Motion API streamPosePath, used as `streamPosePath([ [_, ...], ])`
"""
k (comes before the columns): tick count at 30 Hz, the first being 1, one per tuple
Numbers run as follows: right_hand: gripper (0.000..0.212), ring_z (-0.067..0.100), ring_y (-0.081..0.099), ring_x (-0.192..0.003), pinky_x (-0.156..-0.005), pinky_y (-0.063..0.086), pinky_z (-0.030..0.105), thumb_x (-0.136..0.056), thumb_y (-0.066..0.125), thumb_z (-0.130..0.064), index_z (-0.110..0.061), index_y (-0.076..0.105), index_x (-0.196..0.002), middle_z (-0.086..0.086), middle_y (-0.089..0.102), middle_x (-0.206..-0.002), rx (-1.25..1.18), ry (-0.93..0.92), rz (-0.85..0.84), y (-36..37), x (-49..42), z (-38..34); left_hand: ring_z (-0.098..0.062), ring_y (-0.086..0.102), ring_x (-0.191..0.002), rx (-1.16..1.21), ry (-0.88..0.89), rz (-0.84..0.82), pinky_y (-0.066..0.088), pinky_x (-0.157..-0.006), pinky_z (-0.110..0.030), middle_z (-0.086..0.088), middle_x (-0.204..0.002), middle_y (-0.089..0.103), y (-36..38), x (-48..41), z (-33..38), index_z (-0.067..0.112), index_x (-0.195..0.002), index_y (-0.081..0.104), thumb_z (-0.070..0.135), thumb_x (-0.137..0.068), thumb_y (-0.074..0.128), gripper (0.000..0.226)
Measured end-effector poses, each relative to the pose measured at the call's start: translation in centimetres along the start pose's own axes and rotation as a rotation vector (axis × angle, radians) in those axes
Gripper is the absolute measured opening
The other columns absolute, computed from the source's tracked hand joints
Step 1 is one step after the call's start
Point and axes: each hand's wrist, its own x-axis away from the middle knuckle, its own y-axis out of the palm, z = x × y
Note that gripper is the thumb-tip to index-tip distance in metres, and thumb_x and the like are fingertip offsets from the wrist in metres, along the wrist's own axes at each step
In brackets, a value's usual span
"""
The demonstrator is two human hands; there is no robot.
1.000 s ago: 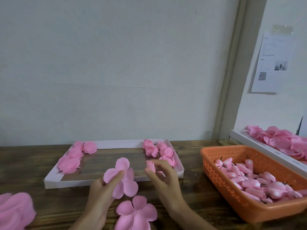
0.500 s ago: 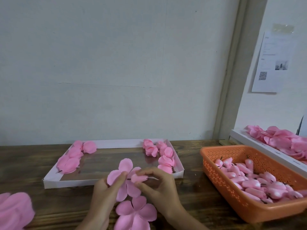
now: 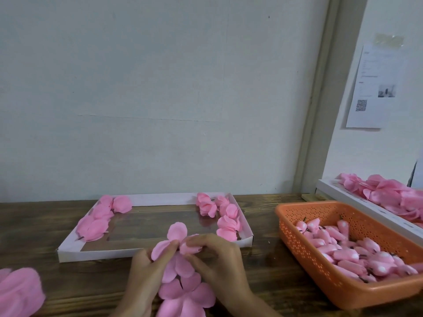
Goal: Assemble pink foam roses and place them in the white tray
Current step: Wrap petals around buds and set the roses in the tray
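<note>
Indoors, wooden table [image 3: 263, 268] against pale wall [image 3: 160, 88], left hand [image 3: 144, 275] and right hand [image 3: 219, 259] grips pinching petal flower [image 3: 176, 232], white tray [image 3: 96, 253] behind.

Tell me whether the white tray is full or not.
Not full: the white tray holds roses only at its two ends; the middle is bare.

The white tray [image 3: 96, 255] is open from above and the middle of its floor is bare. Roses lie along its left end [image 3: 96, 223] and its right end [image 3: 229, 225]. Just before its near wall, the left hand [image 3: 144, 271] and the right hand [image 3: 219, 261], both holding petals [image 3: 176, 232], block the way. To its right, a strip of table [image 3: 263, 271] lies between it and the orange basket [image 3: 309, 205].
</note>
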Motion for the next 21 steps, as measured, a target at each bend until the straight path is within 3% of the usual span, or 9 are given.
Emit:
streamPosePath([
  [4, 0.026, 0.0, 0.071, -0.094, -0.08, 0.059, 0.023, -0.08, 0.078, -0.005, -0.02, 0.079, -0.101, -0.013, 0.077, -0.105, 0.213, -0.164, -0.014, 0.1, 0.0, -0.1, -0.016, 0.057, -0.058, -0.082, -0.001, 0.019, 0.044, -0.064, -0.034, -0.007, -0.056, 0.058, 0.0, -0.3, -0.5, 0.005, -0.058, 0.072, 0.022, -0.089, 0.084, 0.038],
  [7, 0.034, 0.001, 0.071, -0.092, -0.079, 0.059, 0.023, -0.08, 0.078, -0.006, -0.024, 0.078, -0.108, -0.013, 0.077, -0.104, 0.202, -0.106, -0.046, -0.1, -0.1, -0.1, -0.009, 0.058, -0.052, -0.136, -0.012, 0.052, 0.045, -0.059, -0.032, -0.001, -0.052, 0.061, 0.1, -0.5, -0.7, 0.01, -0.057, 0.076, 0.018, -0.091, 0.079, 0.035],
  [13, 0.046, 0.007, 0.076, -0.098, -0.083, 0.062, 0.029, -0.086, 0.074, -0.014, -0.044, 0.064, -0.119, -0.021, 0.076, -0.11, 0.025, 0.079, -0.062, -0.5, -0.4, -0.4, -0.019, 0.063, -0.068, -0.156, 0.043, -0.006, 0.048, -0.068, -0.035, -0.004, -0.061, 0.067, 0.2, -0.7, -0.5, 0.007, -0.069, 0.079, 0.019, -0.092, 0.076, 0.027],
  [17, 0.051, 0.01, 0.076, -0.1, -0.083, 0.061, 0.024, -0.083, 0.076, -0.013, -0.047, 0.064, -0.118, -0.018, 0.077, -0.11, -0.035, 0.121, -0.063, -0.5, -0.5, -0.4, 0.0, 0.071, -0.07, -0.195, 0.206, -0.147, 0.052, -0.066, -0.015, 0.001, -0.073, 0.079, 0.4, -0.1, 0.5, 0.028, -0.074, 0.084, 0.004, -0.095, 0.068, 0.036],
  [21, 0.056, 0.013, 0.075, -0.098, -0.078, 0.06, 0.023, -0.076, 0.082, -0.012, -0.047, 0.063, -0.116, -0.013, 0.076, -0.106, -0.04, 0.107, -0.021, -0.4, -0.6, -0.1, 0.001, 0.075, -0.085, -0.188, 0.354, -0.246, 0.053, -0.074, -0.011, 0.004, -0.086, 0.082, 0.8, 0.3, 1.6, 0.034, -0.084, 0.085, 0.015, -0.087, 0.068, 0.026],
])
